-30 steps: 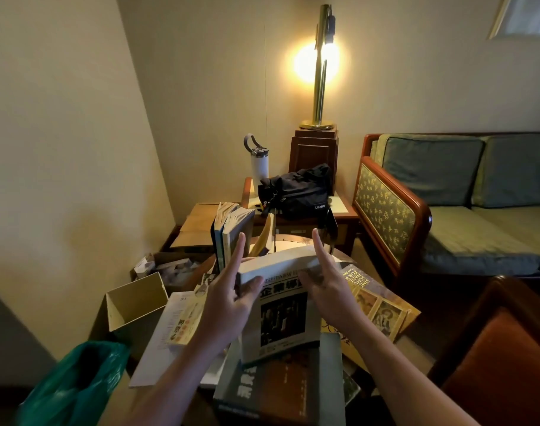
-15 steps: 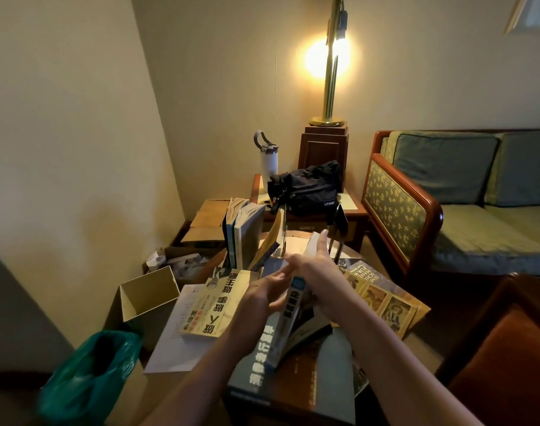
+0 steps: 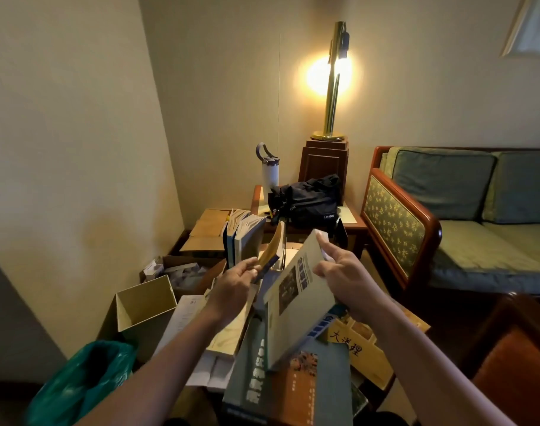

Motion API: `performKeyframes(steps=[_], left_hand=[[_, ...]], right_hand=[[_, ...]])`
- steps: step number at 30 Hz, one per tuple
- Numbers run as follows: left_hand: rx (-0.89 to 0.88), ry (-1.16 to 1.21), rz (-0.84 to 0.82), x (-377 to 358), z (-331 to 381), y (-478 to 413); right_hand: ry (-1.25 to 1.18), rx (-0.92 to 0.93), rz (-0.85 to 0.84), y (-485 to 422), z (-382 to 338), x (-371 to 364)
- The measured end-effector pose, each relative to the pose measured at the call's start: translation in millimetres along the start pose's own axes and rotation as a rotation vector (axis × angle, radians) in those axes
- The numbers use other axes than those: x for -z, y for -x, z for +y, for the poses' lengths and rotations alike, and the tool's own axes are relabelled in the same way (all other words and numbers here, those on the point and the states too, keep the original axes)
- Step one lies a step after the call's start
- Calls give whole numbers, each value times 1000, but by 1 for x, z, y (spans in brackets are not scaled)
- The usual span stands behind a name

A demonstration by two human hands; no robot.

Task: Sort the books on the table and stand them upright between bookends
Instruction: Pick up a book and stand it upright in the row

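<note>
We take the black bag (image 3: 305, 201) on the side table as our mark. Just in front of it, a little to its right, the right hand (image 3: 345, 272) holds a grey book (image 3: 296, 302) tilted in the air, its top corner leaning toward the bag. The hand grips the book's right edge with the forefinger (image 3: 328, 249) straight along the upper edge. How far the other fingers reach behind the cover we cannot see.

In front of the bag and slightly left, the left hand (image 3: 235, 287) pinches the lower end of a thin yellow book (image 3: 271, 249), fingers curled round it. That book leans slantwise beside the standing books (image 3: 244, 238), which are upright just in front of the bag's left end. A dark upright plate (image 3: 341, 233) below the bag's right corner may be a bookend, but we cannot tell. What props the standing books on their far side is hidden.

Nearer us than the bag, under both hands, books lie flat in a heap. Among them are a big teal and brown book (image 3: 293, 392), cut off by the bottom edge, and a yellow cover with large characters (image 3: 355, 345), half covered by the grey book. The table beneath is almost wholly hidden.

Well to the bag's left and nearer us are loose white papers (image 3: 182, 315), an open cardboard box (image 3: 145, 305) and a green plastic bag (image 3: 81, 382), dim and hard to make out. Just behind the bag stand a white bottle (image 3: 270, 176) and a lit lamp (image 3: 331, 87).
</note>
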State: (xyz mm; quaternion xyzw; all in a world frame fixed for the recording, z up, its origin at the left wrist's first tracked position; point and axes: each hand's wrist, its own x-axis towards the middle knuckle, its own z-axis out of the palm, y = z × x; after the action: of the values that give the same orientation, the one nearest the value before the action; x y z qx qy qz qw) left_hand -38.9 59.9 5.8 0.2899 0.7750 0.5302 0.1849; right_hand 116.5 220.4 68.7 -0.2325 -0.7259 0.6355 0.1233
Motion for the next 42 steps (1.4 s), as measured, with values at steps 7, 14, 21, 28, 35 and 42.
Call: performKeyframes(steps=[7,14,21,28,35,42], left_hand=[[-79,-301,67,18,-6,-39],[-402,-906,-17,-5,-6,-94],[-526,-1371,-195,-34,-18,-142],[-486,-1426,-27,-15,-31,-145],[-324,-1374,55,12,-35,-146],[-310,-1148,50,29,-45,-149]], right_hand=[[31,2,95,-39,-17,-4],[206,28,134,-61,-4,12],[152,21,106,-80,2,26],[173,39,44,-106,-2,6],[116,41,33,-118,-10,-14],[194,202,161,-161,-34,-43]])
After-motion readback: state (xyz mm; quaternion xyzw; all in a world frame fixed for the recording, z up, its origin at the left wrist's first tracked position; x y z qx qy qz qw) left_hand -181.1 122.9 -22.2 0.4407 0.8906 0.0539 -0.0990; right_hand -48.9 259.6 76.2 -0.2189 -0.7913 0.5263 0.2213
